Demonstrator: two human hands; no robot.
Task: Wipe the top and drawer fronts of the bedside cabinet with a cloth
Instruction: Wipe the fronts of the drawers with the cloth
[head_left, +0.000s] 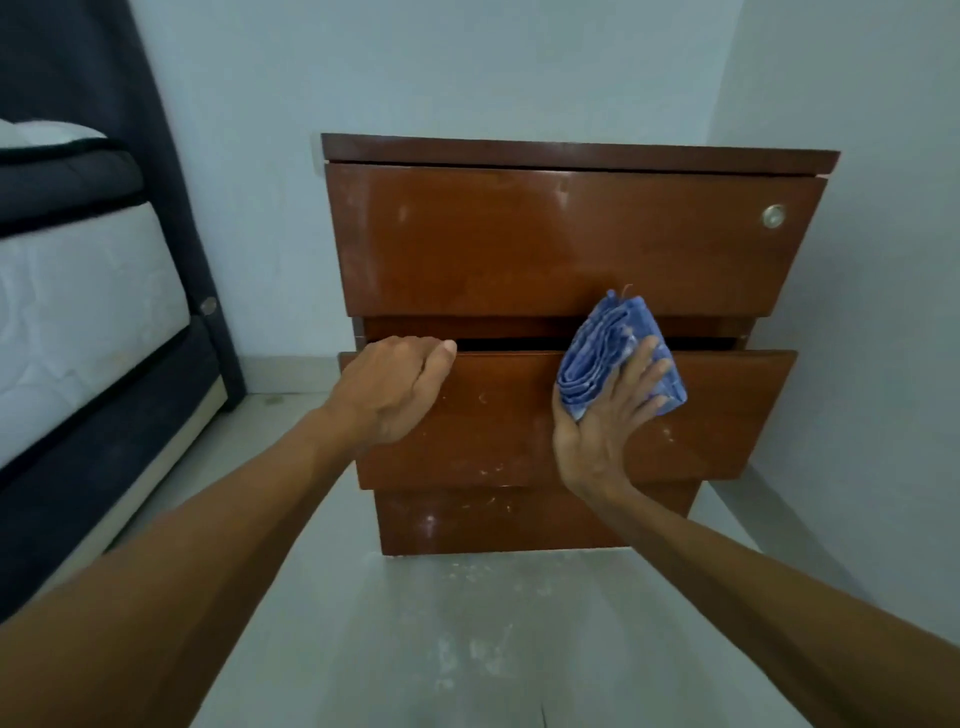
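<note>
The brown wooden bedside cabinet (571, 244) stands against the wall with three drawers. Its middle drawer (498, 426) is pulled out a little, with a dark gap above it. My left hand (395, 389) grips the top edge of that drawer at its left end, fingers curled over the edge. My right hand (608, 421) presses a folded blue cloth (613, 343) flat against the middle drawer's front near its top edge. The cloth's upper end sticks up over the gap. The top drawer (545, 234) is shut and has a round metal lock (773, 215). The bottom drawer (467, 519) shows dusty marks.
A bed with a white mattress (78, 312) and dark frame (171, 208) stands at the left, close to the cabinet. Pale walls enclose the cabinet behind and on the right. The light tiled floor (467, 649) in front shows dust marks.
</note>
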